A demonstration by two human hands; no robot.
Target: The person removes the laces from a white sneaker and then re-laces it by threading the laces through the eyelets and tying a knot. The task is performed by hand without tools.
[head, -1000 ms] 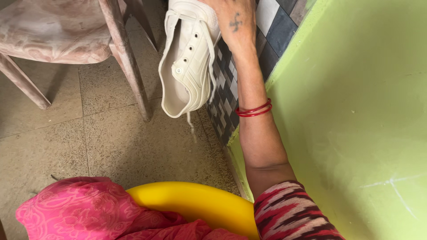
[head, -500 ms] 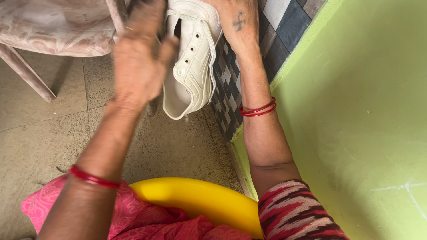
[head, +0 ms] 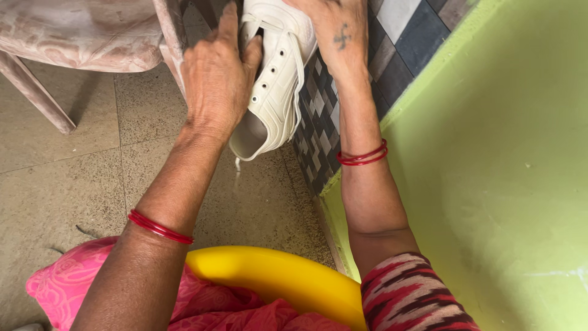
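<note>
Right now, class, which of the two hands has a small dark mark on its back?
The right hand, gripping the white shoe beside the tiled wall. The left hand is unmarked.

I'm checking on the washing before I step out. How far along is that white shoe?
Looks washed: water drips from the heel of the white shoe. In hand: the right hand holds it up against the tiled wall while the left hand grips its near side. Left, probably: setting it down to dry. The yellow tub sits below; its contents are hidden, so a second shoe can't be ruled out.
</note>
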